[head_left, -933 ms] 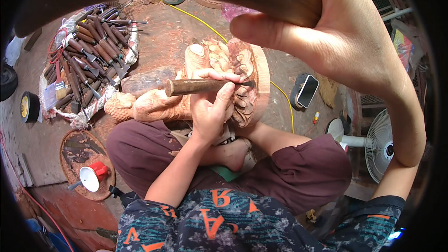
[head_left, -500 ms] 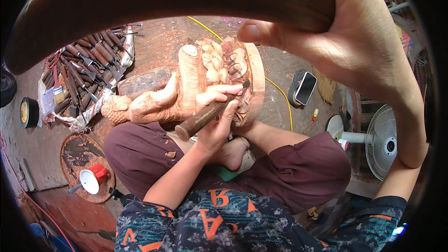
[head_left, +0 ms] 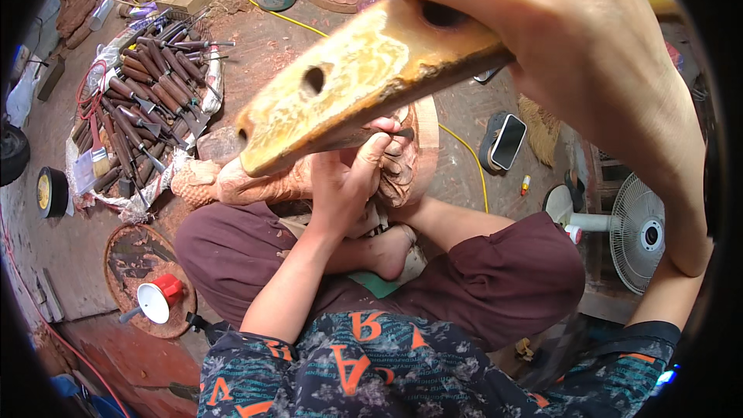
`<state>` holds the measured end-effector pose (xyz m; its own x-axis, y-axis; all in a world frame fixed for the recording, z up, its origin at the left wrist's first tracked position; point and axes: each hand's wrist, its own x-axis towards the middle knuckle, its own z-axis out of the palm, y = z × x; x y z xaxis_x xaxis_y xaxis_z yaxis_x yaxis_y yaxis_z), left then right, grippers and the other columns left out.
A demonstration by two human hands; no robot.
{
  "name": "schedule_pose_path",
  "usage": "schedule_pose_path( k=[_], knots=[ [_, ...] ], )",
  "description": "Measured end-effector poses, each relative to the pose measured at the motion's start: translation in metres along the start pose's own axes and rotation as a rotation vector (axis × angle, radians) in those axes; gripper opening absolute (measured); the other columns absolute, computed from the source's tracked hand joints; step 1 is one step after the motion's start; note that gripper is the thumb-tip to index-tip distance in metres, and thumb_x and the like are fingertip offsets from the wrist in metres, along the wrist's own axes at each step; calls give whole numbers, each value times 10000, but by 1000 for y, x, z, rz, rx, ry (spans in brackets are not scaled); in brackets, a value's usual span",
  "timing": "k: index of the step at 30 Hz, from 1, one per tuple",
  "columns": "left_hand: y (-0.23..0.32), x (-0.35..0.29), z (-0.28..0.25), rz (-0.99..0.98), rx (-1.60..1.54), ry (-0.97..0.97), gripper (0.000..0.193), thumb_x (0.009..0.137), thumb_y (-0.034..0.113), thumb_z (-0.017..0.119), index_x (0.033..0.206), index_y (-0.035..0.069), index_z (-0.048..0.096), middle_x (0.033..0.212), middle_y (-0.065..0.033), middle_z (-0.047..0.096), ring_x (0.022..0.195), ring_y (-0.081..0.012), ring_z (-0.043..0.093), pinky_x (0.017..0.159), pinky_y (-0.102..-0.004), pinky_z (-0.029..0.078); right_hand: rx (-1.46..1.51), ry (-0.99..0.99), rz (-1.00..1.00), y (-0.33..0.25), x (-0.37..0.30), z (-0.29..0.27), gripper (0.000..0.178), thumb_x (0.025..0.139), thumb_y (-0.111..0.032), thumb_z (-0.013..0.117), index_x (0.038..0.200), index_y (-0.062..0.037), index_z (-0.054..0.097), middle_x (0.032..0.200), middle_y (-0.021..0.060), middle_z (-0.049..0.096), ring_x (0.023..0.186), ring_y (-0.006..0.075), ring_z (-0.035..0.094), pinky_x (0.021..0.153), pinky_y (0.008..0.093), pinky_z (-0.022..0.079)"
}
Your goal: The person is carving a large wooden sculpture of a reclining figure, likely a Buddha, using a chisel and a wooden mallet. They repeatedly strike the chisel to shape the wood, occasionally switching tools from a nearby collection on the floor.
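A pale reddish wood carving (head_left: 271, 187) with rounded figures and a round base lies on its side across the ground before my crossed legs. My left hand (head_left: 340, 182) is wrapped round a carving chisel (head_left: 405, 133), its dark metal end at the carved folds beside the base. Most of the chisel's handle is hidden. My right hand (head_left: 542, 19), raised close to the camera, grips a worn yellow-brown wooden mallet (head_left: 348, 70) with dark holes in its side. In this view the mallet overlaps the carving's middle and the chisel handle; whether it touches the chisel I cannot tell.
Many wood-handled chisels (head_left: 155, 85) lie heaped on a cloth at left, by a black tape roll (head_left: 52, 192). A red-and-white lamp (head_left: 157, 299) stands on a round tray (head_left: 116, 263). At right are a phone (head_left: 508, 142), a yellow cable (head_left: 468, 156) and a fan (head_left: 638, 232).
The mallet has swung down and away from the camera, showing its pitted yellow side over the carving. My right hand has turned with it; my left hand stays on the chisel.
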<state>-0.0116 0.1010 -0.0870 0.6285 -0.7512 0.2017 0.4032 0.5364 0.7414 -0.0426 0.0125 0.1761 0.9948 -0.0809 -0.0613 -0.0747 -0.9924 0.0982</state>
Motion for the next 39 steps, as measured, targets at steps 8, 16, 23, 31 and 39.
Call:
schedule_pose_path(
  k=[8, 16, 23, 31, 39],
  knots=[
    [-1, 6, 2, 179, 252, -55, 158, 903, -45, 558, 1044, 1, 503, 995, -98, 583, 927, -147, 600, 781, -269, 510, -72, 4, 107, 6, -5, -10, 257, 803, -97, 673, 1027, -21, 573, 810, 48, 590, 764, 126, 566, 674, 291, 458],
    [0, 6, 11, 51, 488, -112, 225, 921, -63, 508, 1112, 21, 425, 997, -106, 574, 930, -158, 593, 848, -295, 487, -554, 86, -155, 21, -22, 0, 241, 772, -57, 698, 993, -12, 615, 885, 86, 660, 829, 145, 642, 668, 273, 476],
    [-4, 4, 14, 106, 372, -10, 180, 860, -10, 623, 1032, -15, 574, 893, -115, 633, 847, -161, 619, 727, -293, 499, -247, 182, -42, 25, -33, 3, 458, 598, 82, 640, 1033, -39, 561, 865, 141, 612, 842, 364, 602, 711, 378, 492],
    [8, -6, -4, 138, 28, -78, 219, 886, -95, 533, 1057, 15, 449, 994, -142, 605, 975, -213, 611, 894, -344, 488, -39, 321, -45, 28, -35, 5, 499, 610, 112, 643, 1085, -7, 550, 932, 163, 625, 885, 369, 615, 766, 339, 499],
    [-9, -10, 1, 249, 121, -110, 267, 916, -78, 486, 1085, 73, 345, 1056, -180, 554, 1028, -272, 587, 937, -392, 462, 31, 258, 34, 26, -41, 2, 459, 650, 88, 630, 1091, -7, 542, 952, 159, 619, 889, 332, 623, 768, 332, 501]
  ],
)
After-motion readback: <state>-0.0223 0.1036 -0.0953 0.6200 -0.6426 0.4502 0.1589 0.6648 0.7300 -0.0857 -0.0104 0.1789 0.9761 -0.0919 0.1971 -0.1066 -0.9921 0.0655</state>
